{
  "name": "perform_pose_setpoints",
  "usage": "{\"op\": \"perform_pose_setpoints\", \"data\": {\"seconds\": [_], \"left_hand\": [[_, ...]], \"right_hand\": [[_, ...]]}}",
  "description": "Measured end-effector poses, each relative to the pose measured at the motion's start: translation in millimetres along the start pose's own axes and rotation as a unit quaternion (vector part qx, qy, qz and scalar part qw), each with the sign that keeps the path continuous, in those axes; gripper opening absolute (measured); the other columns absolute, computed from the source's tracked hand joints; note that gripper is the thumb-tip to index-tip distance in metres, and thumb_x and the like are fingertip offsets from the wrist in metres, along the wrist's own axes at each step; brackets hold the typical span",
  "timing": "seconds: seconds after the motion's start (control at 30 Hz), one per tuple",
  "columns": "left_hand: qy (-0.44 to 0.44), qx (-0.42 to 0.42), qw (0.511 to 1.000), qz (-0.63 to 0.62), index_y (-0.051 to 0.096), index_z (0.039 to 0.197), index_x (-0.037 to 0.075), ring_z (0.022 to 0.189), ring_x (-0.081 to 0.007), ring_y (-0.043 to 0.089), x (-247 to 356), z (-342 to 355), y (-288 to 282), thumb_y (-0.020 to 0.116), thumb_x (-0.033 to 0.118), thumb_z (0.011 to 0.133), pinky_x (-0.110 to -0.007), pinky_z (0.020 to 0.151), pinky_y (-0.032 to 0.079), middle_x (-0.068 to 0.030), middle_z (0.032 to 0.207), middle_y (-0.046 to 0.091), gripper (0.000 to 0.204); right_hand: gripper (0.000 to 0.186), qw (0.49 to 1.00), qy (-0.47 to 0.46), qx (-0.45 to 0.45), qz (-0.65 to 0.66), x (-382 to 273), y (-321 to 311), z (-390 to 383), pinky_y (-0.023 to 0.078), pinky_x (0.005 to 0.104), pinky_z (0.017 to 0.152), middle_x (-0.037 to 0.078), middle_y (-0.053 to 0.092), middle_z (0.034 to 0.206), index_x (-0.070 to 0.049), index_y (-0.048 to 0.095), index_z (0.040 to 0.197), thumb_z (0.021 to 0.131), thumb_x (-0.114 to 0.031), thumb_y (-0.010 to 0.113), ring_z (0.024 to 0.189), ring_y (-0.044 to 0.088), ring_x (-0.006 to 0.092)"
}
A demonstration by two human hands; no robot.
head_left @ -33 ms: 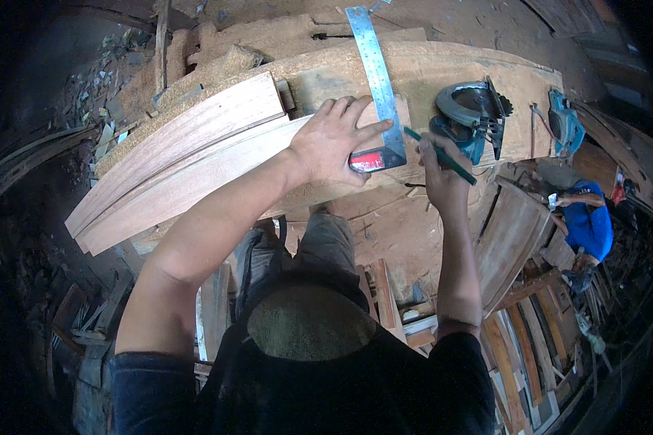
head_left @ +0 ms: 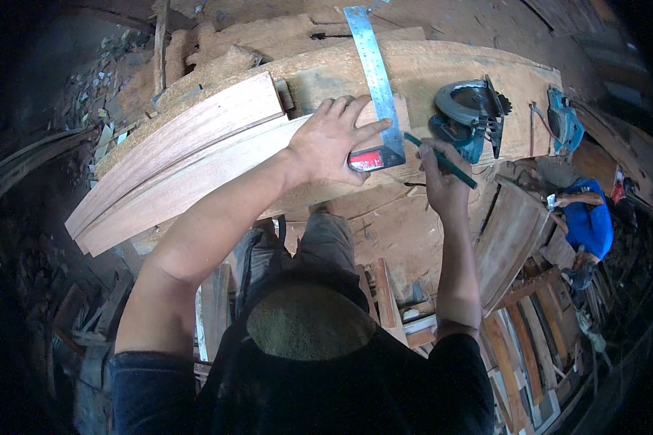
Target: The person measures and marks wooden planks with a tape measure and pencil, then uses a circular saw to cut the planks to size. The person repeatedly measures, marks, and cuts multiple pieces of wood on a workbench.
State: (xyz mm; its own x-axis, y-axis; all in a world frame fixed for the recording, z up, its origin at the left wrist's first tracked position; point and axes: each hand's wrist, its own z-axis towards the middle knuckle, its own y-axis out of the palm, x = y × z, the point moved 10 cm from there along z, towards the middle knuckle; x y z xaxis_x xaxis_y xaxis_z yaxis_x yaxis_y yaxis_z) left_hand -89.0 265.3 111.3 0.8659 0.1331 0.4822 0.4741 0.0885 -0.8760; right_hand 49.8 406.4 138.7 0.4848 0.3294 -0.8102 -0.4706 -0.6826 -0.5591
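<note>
Left hand point(head_left: 330, 141): palm down, fingers fanned well apart, lying over the lower pale board and the try square; one fingertip rests on the blade, and the thumb lies along the near end of the red-and-black stock.
Left forearm point(head_left: 228, 192): reaches up and to the right from a bent elbow, crossing above the lower pale board.
Try square point(head_left: 376, 69): laid across the lower pale board near its right end, stock toward the person, steel blade running past the far edge of the workbench.
Right hand point(head_left: 446, 170): fingers together and curled, clamped around a green pencil.
Green pencil point(head_left: 461, 172): held slantwise, its upper-left end just beside the blade's right edge — contact cannot be told — and its other end sticking out past the hand.
Right forearm point(head_left: 458, 246): rises almost straight up from the elbow, bare below a dark sleeve.
Lower pale board point(head_left: 203, 177): long, lying beside the upper pale board point(head_left: 181, 141), its right part under the left hand.
Workbench point(head_left: 428, 69): bears the boards and, right of the hands, a teal circular saw point(head_left: 468, 116).
</note>
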Motion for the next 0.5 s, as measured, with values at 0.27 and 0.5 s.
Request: {"op": "perform_pose_setpoints", "data": {"seconds": [0.27,0.5], "left_hand": [[0.01,-0.012,1.0,0.007,0.047,0.157,0.023,0.132,-0.0457,0.044,3.2,3.1,1.8,0.075,0.056,0.067,-0.054,0.113,0.04,-0.0258,0.154,0.04,0.1],[0.014,0.034,0.999,-0.032,0.052,0.154,0.018,0.139,-0.048,0.04,12.0,-15.0,-22.3,0.072,0.066,0.074,-0.059,0.118,0.03,-0.0298,0.154,0.04,0.095]], "right_hand": [[0.025,0.974,0.119,0.085,0.172,61.0,8.8,-31.2,0.048,0.0248,0.071,0.005,0.068,0.088,0.001,0.071,0.112,0.105,-0.023,0.065,0.081,0.061,0.0099],[0.013,0.916,0.152,0.109,0.355,43.3,72.0,-60.3,0.037,0.0204,0.053,0.0,0.06,0.076,-0.008,0.056,0.113,0.107,-0.018,0.061,0.06,0.051,0.0045]]}}
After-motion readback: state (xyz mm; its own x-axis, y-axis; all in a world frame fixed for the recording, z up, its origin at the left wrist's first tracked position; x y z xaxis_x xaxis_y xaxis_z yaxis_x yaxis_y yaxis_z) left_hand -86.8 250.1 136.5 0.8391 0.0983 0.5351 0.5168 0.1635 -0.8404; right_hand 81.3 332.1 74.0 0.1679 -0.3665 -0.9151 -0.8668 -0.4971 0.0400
